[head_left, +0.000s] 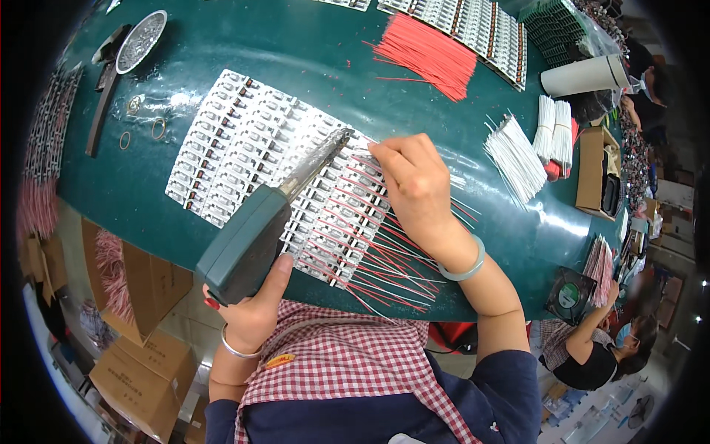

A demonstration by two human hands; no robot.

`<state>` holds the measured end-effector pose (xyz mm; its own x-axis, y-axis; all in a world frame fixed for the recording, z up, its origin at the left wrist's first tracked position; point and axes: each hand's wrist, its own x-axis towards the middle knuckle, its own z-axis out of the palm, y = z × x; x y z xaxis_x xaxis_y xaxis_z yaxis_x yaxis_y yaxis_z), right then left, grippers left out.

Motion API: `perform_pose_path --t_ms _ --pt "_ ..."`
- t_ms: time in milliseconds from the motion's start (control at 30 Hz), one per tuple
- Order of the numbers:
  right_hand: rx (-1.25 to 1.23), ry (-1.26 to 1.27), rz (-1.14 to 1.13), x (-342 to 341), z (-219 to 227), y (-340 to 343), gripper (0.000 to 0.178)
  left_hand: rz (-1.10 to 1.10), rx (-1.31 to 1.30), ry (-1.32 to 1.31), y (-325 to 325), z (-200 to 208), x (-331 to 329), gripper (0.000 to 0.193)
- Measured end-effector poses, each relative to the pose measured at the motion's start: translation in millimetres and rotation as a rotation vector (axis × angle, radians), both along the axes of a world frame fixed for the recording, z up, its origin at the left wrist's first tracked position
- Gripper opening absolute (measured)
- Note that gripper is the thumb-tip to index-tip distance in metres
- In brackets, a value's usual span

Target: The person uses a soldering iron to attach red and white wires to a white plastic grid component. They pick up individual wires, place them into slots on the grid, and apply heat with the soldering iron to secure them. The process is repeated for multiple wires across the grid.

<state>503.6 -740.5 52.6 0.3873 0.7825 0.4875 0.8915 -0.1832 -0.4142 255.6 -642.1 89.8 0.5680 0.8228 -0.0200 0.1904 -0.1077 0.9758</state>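
In my left hand [255, 314] is a dark green soldering gun [248, 240], its handle wrapped by my fingers. The long metal tip slants up and right across a white panel [222, 140] of small circuit boards in rows. Close to that tip, at the panel's upper right edge, my right hand [418, 189] pinches the end of a thin wire; my fingers partly hide it. Red and white wires [392, 266] stick out from the panel's right-hand row, below my right hand, and spread over the green table [318, 81].
Cut red wires [429, 55] lie at the back beside more panels [473, 33]. White wires [515, 159] lie to the right, near a cardboard box [597, 170] and a white cylinder [584, 76]. At far left are a metal dish [142, 41] and wired strips. A co-worker [592, 348] sits lower right.
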Motion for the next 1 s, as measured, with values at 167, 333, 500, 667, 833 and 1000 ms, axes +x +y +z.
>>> perform_pose_path --t_ms 167,333,500,667,833,1000 --pt "-0.024 -0.047 0.016 -2.1 -2.6 0.5 0.031 0.062 -0.134 0.081 -3.2 6.5 12.6 0.028" --pt "-0.037 -0.056 0.043 -1.7 -1.3 0.0 0.032 -0.014 0.002 0.128 -1.0 5.5 18.7 0.021" --pt "-0.034 -0.053 0.053 -0.5 -2.3 -0.4 0.034 -0.094 0.193 0.119 3.7 2.8 25.1 0.018" --pt "-0.030 -0.055 0.054 -0.3 -2.9 -0.1 0.034 -0.127 0.226 0.072 4.3 -4.1 26.9 0.017" --pt "-0.028 -0.065 0.054 -0.1 -4.3 0.1 0.033 -0.156 0.196 0.123 4.1 8.4 32.6 0.016" --pt "-0.027 -0.069 0.046 -1.1 -3.6 0.3 0.033 -0.155 0.241 0.157 3.4 9.6 31.7 0.015"
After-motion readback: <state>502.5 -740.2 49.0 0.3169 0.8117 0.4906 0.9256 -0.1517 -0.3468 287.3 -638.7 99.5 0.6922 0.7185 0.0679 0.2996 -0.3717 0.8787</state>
